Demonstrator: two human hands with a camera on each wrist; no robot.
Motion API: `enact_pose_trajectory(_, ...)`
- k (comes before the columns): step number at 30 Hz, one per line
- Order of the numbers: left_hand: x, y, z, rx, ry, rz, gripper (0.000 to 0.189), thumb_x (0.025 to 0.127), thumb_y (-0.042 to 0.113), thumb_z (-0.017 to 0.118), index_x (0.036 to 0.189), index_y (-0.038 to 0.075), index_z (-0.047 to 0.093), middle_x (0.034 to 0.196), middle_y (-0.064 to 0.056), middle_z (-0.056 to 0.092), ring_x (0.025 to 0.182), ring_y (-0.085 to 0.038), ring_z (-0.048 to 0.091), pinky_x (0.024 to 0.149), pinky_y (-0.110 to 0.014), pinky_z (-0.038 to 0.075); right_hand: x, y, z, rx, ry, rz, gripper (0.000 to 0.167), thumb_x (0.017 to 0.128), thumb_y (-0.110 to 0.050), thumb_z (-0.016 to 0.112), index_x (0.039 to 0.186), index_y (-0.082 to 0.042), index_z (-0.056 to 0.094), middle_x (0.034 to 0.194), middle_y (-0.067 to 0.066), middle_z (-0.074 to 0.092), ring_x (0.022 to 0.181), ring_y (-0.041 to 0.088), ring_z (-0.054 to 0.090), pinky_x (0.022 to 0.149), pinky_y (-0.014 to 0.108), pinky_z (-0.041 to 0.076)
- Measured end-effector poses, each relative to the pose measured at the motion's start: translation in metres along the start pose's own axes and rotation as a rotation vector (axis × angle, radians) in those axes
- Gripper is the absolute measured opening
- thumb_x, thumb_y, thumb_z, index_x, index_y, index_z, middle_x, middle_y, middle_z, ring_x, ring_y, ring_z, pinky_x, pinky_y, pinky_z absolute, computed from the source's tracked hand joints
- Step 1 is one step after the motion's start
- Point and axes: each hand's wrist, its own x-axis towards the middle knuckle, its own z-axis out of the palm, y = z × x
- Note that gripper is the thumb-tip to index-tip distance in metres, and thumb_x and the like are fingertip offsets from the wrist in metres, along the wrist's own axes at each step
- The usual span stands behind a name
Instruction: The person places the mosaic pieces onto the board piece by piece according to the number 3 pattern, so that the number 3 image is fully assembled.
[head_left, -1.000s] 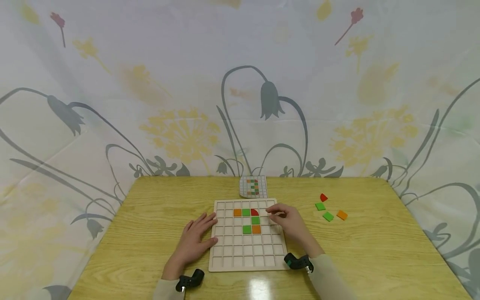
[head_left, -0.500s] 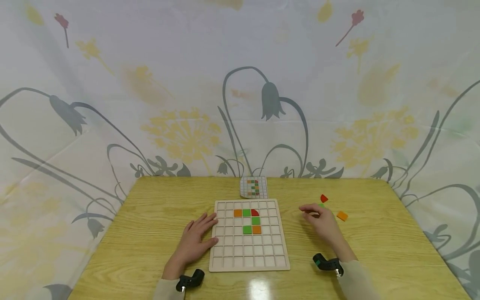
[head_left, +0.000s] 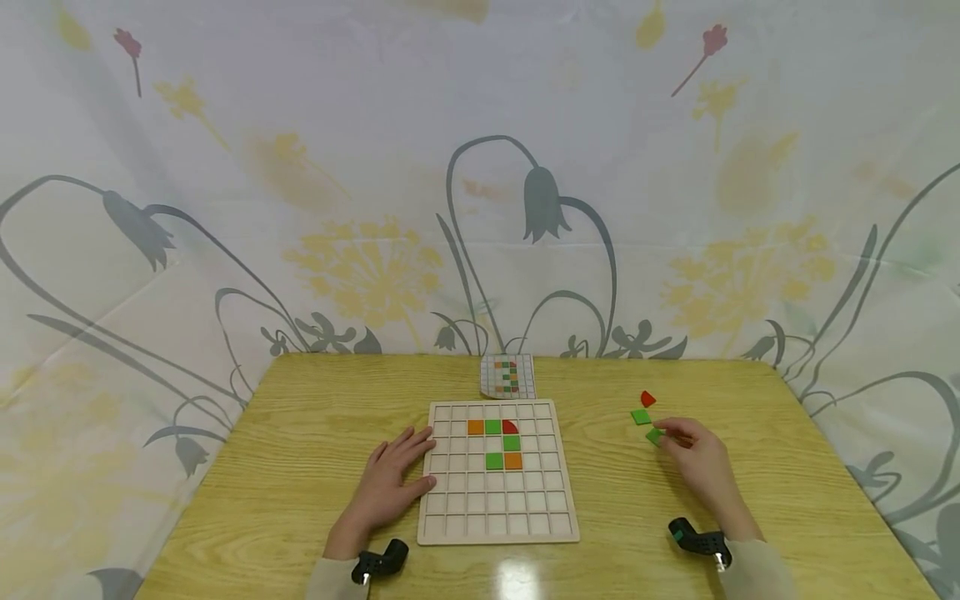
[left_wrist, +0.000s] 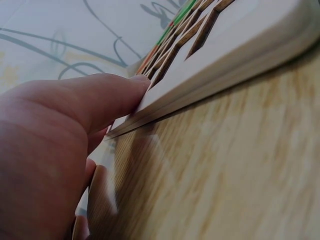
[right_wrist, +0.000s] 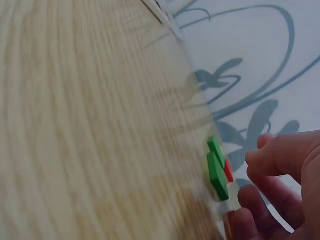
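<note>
On the wooden table (head_left: 360, 387), a green tile (head_left: 654, 436), right hand (head_left: 699, 462) just beside it, fingers bent, whether holding anything unclear, second green tile (head_left: 641, 417) and red piece (head_left: 648, 399) beyond, gridded board (head_left: 497, 502) further left, left hand (head_left: 392, 483) loosely spread against its edge

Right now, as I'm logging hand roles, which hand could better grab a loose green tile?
Probably the right hand: it's beside the loose green tiles, while the left hand touches the board.
</note>
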Motion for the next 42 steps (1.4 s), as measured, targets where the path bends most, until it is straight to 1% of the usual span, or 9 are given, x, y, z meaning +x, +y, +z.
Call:
enact_pose_trajectory(4,0.000,0.002,0.000,0.005,0.018,0.012,0.056,0.094,0.033,0.067,0.144,0.010,0.055,0.155,-0.002,0.042,0.147,-0.031,0.027,0.112,-0.065,0.013,-0.003,0.007,0.000,-0.047,0.005,0.001,0.025,0.092,-0.004,0.067,0.117,-0.001,0.071,0.107,0.015,0.066,0.091,0.014,0.059,0.072,0.018,0.048)
enact_pose_trajectory(9,0.001,0.001,0.001,0.014,0.019,0.016,0.056,0.094,0.034,0.067,0.144,0.011,0.055,0.155,-0.003,0.042,0.147,-0.032,0.028,0.112,-0.066,0.013,-0.002,0.013,0.004,-0.084,0.002,-0.021,0.031,0.091,-0.004,0.070,0.121,0.000,0.069,0.105,0.014,0.066,0.088,0.013,0.057,0.071,0.021,0.048)
enact_pose_trajectory(16,0.000,-0.002,0.001,0.006,-0.008,-0.006,0.059,0.094,0.037,0.067,0.145,0.013,0.054,0.157,0.000,0.040,0.148,-0.028,0.025,0.114,-0.063,0.011,-0.003,0.012,0.001,-0.106,-0.073,-0.020,0.031,0.090,-0.006,0.071,0.120,0.001,0.069,0.109,0.016,0.065,0.089,0.022,0.059,0.071,0.028,0.049)
enact_pose_trajectory(19,0.000,-0.002,0.002,0.011,0.002,-0.002,0.058,0.093,0.037,0.067,0.145,0.012,0.055,0.156,0.000,0.041,0.148,-0.028,0.025,0.113,-0.063,0.012,-0.002,0.013,0.001,-0.125,-0.103,-0.028,0.030,0.089,-0.009,0.073,0.118,0.000,0.071,0.108,0.014,0.065,0.091,0.024,0.060,0.074,0.034,0.049)
enact_pose_trajectory(22,0.000,-0.002,0.003,0.028,0.017,0.003,0.058,0.093,0.037,0.067,0.144,0.012,0.055,0.156,0.000,0.041,0.147,-0.029,0.027,0.113,-0.063,0.013,0.001,0.013,0.003,-0.136,-0.129,-0.051,0.030,0.089,-0.013,0.075,0.117,-0.002,0.072,0.107,0.014,0.065,0.095,0.030,0.061,0.080,0.044,0.050)
enact_pose_trajectory(24,0.000,-0.001,0.003,0.030,0.031,0.014,0.057,0.093,0.035,0.068,0.143,0.011,0.056,0.155,-0.002,0.043,0.147,-0.031,0.028,0.112,-0.065,0.014,0.002,0.013,0.003,-0.135,-0.144,-0.060,0.030,0.089,-0.014,0.075,0.117,-0.002,0.072,0.107,0.014,0.065,0.099,0.034,0.061,0.084,0.051,0.050)
enact_pose_trajectory(27,0.000,0.001,0.002,0.024,0.038,0.028,0.057,0.093,0.034,0.068,0.142,0.008,0.057,0.154,-0.005,0.044,0.146,-0.034,0.029,0.111,-0.067,0.014,0.003,0.013,0.004,-0.123,-0.159,-0.061,0.031,0.089,-0.013,0.075,0.117,0.000,0.072,0.106,0.016,0.064,0.101,0.038,0.060,0.086,0.056,0.048)
enact_pose_trajectory(32,0.000,0.004,0.000,0.026,0.026,0.022,0.057,0.094,0.035,0.067,0.143,0.008,0.056,0.154,-0.005,0.044,0.146,-0.034,0.029,0.111,-0.068,0.013,0.002,0.013,0.004,-0.121,-0.166,-0.056,0.031,0.089,-0.014,0.076,0.116,0.001,0.072,0.106,0.016,0.064,0.102,0.040,0.059,0.087,0.058,0.046)
enact_pose_trajectory(42,0.000,0.004,0.000,0.017,0.022,0.017,0.057,0.094,0.034,0.067,0.143,0.008,0.056,0.154,-0.005,0.044,0.146,-0.034,0.028,0.111,-0.068,0.012,0.002,0.012,0.005,-0.126,-0.162,-0.044,0.024,0.088,-0.013,0.077,0.108,0.000,0.072,0.105,0.013,0.063,0.098,0.035,0.060,0.086,0.053,0.048)
